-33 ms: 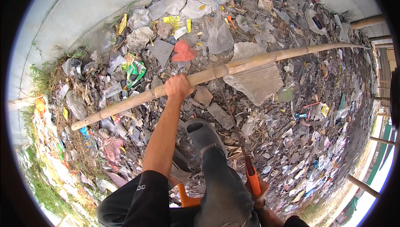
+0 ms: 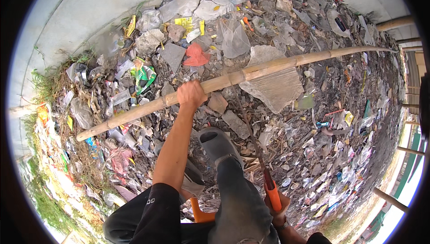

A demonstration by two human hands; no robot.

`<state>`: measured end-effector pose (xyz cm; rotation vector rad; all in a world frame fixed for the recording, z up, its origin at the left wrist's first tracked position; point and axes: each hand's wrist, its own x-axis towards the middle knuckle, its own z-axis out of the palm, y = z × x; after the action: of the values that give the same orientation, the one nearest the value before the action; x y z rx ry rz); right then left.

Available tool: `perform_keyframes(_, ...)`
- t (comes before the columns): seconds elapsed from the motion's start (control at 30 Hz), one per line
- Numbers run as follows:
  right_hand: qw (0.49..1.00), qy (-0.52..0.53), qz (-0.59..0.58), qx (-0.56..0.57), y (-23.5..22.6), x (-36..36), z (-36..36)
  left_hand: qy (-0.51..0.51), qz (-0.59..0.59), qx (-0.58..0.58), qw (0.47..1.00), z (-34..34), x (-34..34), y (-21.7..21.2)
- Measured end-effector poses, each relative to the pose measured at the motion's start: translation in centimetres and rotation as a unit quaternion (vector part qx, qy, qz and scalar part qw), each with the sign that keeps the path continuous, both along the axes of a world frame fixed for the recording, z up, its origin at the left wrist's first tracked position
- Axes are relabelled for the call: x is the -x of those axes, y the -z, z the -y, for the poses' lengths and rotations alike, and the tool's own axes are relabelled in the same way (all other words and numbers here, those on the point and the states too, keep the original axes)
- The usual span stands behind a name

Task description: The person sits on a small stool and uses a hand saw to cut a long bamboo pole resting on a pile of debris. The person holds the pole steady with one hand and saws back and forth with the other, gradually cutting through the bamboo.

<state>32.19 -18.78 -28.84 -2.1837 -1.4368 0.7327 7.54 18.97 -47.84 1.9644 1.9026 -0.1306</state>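
Left fingers (image 2: 195,89) wrapped round bamboo pole (image 2: 268,67); right fingers (image 2: 284,201) gripping orange-handled saw (image 2: 255,146)

A pale grey wall (image 2: 112,8) is curving along the top and left, with green weeds (image 2: 47,85) growing at its foot. Plastic scraps and stones are covering the dark ground (image 2: 374,154). Wooden poles (image 2: 396,23) are jutting in at right, where bright daylight is glaring.

The left grip (image 2: 191,94) clasps a bamboo pole (image 2: 268,68), the right grip (image 2: 280,208) a saw (image 2: 269,182).
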Motion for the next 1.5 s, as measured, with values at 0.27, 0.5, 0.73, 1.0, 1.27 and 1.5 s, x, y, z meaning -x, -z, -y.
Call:
perform_keyframes(0.27, 0.976, 0.057, -0.178, -0.115, 6.9, 2.5, -17.1, 0.004, 0.014, 0.014, 1.000, 3.2, -1.5, 0.3)
perform_keyframes(0.5, 0.995, 0.070, -0.073, 0.016, -0.2, -0.1, 0.0, 0.006, 0.026, 0.030, 0.999, 3.8, -2.1, -0.2)
perform_keyframes(0.73, 0.993, 0.067, -0.096, -0.028, 1.7, -0.1, -1.2, -0.028, 0.022, 0.039, 0.999, 4.0, -2.4, -0.8)
perform_keyframes(1.0, 0.971, 0.091, -0.210, -0.067, 6.5, 1.6, -14.4, 0.001, -0.011, 0.037, 0.999, 4.8, -1.4, -0.6)
perform_keyframes(1.27, 0.996, 0.055, -0.066, 0.016, -1.2, -0.9, -0.4, -0.027, -0.002, 0.040, 0.999, 3.5, -2.0, -1.5)
perform_keyframes(1.5, 0.972, 0.083, -0.185, -0.117, 7.6, 0.1, -19.2, -0.013, -0.033, 0.069, 0.997, 1.9, -2.2, -1.9)
